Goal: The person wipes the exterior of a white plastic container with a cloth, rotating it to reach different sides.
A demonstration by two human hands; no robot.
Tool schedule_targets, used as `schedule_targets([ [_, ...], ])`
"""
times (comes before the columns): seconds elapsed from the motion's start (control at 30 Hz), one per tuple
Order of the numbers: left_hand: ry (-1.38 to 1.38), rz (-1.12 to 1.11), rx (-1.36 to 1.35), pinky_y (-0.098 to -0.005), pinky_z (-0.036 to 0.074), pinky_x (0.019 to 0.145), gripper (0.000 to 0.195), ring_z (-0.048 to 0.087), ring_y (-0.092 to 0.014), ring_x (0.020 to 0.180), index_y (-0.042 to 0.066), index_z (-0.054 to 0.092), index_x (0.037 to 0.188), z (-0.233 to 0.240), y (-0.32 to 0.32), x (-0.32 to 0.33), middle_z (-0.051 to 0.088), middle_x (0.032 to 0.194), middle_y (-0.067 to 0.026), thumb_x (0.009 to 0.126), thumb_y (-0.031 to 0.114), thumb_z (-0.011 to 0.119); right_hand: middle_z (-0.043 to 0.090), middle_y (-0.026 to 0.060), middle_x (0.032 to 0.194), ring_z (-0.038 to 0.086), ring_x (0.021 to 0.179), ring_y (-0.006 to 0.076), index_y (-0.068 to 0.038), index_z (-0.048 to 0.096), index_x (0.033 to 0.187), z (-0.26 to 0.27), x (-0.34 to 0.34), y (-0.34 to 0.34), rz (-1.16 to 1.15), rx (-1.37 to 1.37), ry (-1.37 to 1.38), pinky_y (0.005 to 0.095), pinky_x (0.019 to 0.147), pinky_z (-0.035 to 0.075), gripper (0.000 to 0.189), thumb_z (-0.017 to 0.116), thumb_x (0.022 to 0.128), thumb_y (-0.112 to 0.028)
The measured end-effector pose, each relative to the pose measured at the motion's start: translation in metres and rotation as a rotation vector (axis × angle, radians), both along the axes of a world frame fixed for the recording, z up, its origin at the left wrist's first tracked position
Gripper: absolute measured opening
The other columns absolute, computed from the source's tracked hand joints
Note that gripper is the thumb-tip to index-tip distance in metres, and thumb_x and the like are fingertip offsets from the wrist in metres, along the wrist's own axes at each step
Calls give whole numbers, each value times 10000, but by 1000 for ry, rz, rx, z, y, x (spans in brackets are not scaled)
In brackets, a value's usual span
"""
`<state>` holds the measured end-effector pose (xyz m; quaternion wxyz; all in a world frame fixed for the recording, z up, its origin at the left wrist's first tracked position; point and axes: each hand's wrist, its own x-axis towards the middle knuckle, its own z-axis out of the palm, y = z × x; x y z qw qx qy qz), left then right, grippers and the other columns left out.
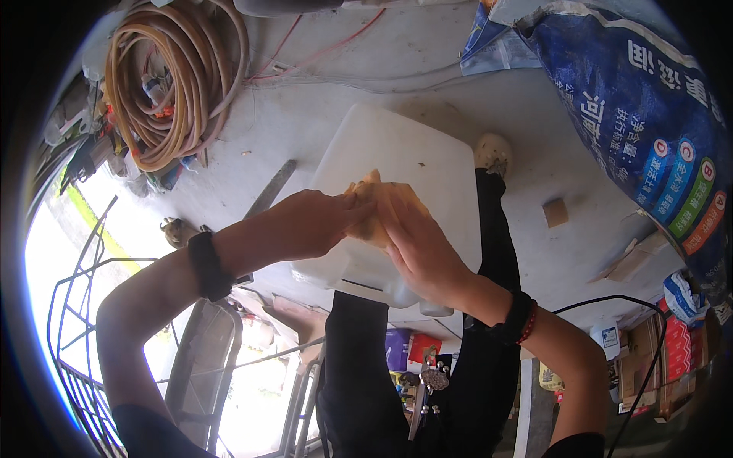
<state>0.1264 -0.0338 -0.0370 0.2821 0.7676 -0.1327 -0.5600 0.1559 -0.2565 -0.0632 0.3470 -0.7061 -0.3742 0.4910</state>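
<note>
Both hands meet over a translucent white plastic container (424,149), which lies between the person's legs. A crumpled yellowish-orange cloth (369,212) is held between them. My left hand (303,223) grips its left side with bent fingers. Flat against the cloth's right side lies my right hand (421,246), fingers pointing up and to the left. The cloth is just above or on the container; which of the two cannot be told. Each wrist wears a black band, and the right one also has a red beaded bracelet.
A coiled hose (172,91) lies at the upper left. At the right stands a large blue printed sack (635,126). A small cardboard piece (555,212) is on the concrete floor (343,74). Cardboard boxes (641,355) are at lower right, a metal rack (86,326) at lower left.
</note>
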Motion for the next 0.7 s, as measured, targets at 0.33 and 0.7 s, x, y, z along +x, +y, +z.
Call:
schedule_targets([
  [0.33, -169, -42, 39, -337, 521, 563, 312, 642, -263, 622, 80, 551, 1158, -40, 6, 1, 645, 752, -110, 845, 88, 564, 529, 244, 1130, 606, 895, 374, 1, 336, 1337, -31, 22, 8, -23, -93, 395, 420, 762, 497, 538, 552, 845, -38],
  [0.7, -16, -127, 135, -403, 501, 700, 293, 637, -283, 774, 123, 656, 1067, -183, 7, 33, 657, 750, -81, 792, 86, 562, 630, 180, 1048, 626, 901, 349, -134, 470, 1268, -167, 50, 27, 80, -279, 436, 424, 773, 493, 392, 482, 879, -93],
])
